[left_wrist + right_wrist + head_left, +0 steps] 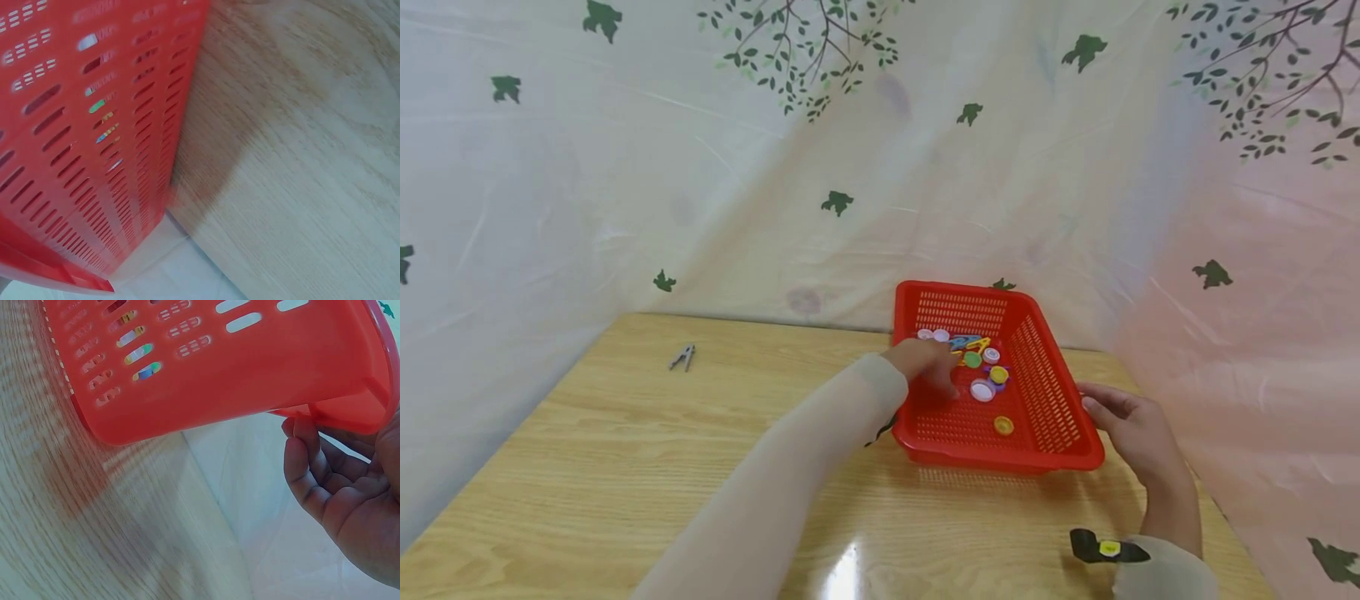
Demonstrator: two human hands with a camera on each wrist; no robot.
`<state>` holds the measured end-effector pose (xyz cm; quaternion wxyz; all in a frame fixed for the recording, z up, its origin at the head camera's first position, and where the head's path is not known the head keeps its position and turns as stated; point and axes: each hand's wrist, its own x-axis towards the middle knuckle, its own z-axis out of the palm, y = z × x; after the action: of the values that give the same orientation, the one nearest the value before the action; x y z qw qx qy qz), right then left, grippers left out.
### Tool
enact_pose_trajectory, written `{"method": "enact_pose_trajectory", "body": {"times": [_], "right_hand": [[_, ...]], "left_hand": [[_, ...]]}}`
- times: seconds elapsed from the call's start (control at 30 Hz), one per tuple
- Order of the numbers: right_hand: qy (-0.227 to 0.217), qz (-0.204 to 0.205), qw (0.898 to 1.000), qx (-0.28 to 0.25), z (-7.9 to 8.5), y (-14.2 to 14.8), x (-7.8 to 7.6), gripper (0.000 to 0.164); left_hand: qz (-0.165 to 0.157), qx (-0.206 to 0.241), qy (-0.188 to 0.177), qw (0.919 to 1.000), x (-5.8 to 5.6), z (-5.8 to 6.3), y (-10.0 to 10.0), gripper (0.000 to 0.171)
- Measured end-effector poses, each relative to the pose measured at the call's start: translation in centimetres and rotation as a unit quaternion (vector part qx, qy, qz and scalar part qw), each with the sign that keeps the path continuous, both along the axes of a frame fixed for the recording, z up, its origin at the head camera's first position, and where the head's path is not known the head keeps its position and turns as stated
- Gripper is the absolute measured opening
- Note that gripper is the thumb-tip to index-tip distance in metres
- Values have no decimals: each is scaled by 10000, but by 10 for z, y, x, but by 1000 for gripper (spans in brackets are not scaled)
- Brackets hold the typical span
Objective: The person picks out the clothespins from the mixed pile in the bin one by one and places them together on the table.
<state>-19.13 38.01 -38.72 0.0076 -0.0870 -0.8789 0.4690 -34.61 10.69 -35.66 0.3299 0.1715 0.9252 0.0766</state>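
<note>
A red plastic basket [1000, 460] with slotted walls stands on the table, tilted slightly in the head view. My left hand [928, 362] reaches over its left side, with fingers and thumb spread apart near the small items inside. These include a green disc [972, 359], a yellow clothespin [977, 344], a white round cap [982, 390] and a yellow cap [1003, 426]. On the opposite side my right hand [1131, 429] grips the basket's rim, fingers curled beneath it in the right wrist view. The left wrist view shows only the basket's outer wall, with the left hand hidden.
A grey clothespin [683, 357] lies alone at the back left of the wooden table [647, 467]. Behind the table hangs a pale curtain [760, 208] with leaf prints, and it continues along the right edge.
</note>
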Motion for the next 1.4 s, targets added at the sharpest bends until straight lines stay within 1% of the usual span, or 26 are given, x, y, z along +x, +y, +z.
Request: {"method": "enact_pose_trajectory", "body": {"times": [0.13, 0.27, 0.37, 0.4, 0.53, 0.6, 0.63, 0.7, 0.77, 0.8, 0.87, 0.93, 0.97, 1.03, 1.1, 1.17, 1.27, 1.37, 1.4], "right_hand": [[13, 22, 10000, -4, 0, -1, 0, 53], [26, 24, 10000, -7, 0, -1, 0, 54], [55, 35, 10000, 4, 0, -1, 1, 54], [64, 44, 10000, 6, 0, -2, 1, 54], [137, 73, 9998, 80, 1, -2, 2, 53], [183, 83, 9997, 155, 1, -2, 2, 52], [198, 85, 9996, 193, 1, -2, 2, 52], [219, 92, 9994, 240, 2, -2, 2, 52], [211, 95, 9994, 245, 2, -1, 2, 52], [184, 94, 9996, 205, 2, -1, 1, 52], [149, 96, 9998, 131, 2, -2, 2, 53], [135, 104, 9998, 79, 2, -3, 1, 53], [125, 109, 9999, 33, 2, -4, 1, 54], [160, 134, 9998, 57, 2, -4, 1, 53], [205, 149, 9996, 87, 2, -3, 1, 53], [224, 147, 9996, 102, 2, -2, 2, 54], [228, 136, 9996, 93, 3, -2, 2, 54], [190, 117, 9997, 73, 3, -2, 3, 54], [182, 110, 9998, 68, 3, -2, 3, 54]], "left_hand": [[-196, -25, 62, 9998, 0, -4, -1, 86], [-361, 43, 26, 9993, 1, -8, -1, 88], [-319, 223, -183, 9991, 1, -11, -2, 89], [-388, 263, -198, 9987, 0, -12, -2, 91], [-844, 378, -243, 9954, -3, -16, -4, 91], [-1082, 515, -161, 9927, -5, -17, -6, 90], [-1102, 650, -128, 9917, -6, -18, -6, 86], [-1003, 877, -55, 9911, -8, -17, -7, 82], [-928, 891, 135, 9916, -11, -16, -7, 77], [-812, 851, 143, 9930, -11, -15, -5, 75], [-398, 679, 20, 9969, -11, -14, -4, 73], [-184, 422, -109, 9989, -11, -13, -2, 70], [-119, 332, -160, 9993, -10, -13, -1, 67], [-162, 232, -189, 9994, -8, -13, -1, 63], [-513, 218, -91, 9984, -7, -13, -2, 60], [-962, 206, 142, 9950, -5, -13, -4, 57], [-1684, 162, 501, 9843, -1, -13, -6, 54], [-2107, 215, 614, 9754, 1, -12, -7, 53], [-2145, 315, 577, 9745, 1, -12, -8, 53]]}}
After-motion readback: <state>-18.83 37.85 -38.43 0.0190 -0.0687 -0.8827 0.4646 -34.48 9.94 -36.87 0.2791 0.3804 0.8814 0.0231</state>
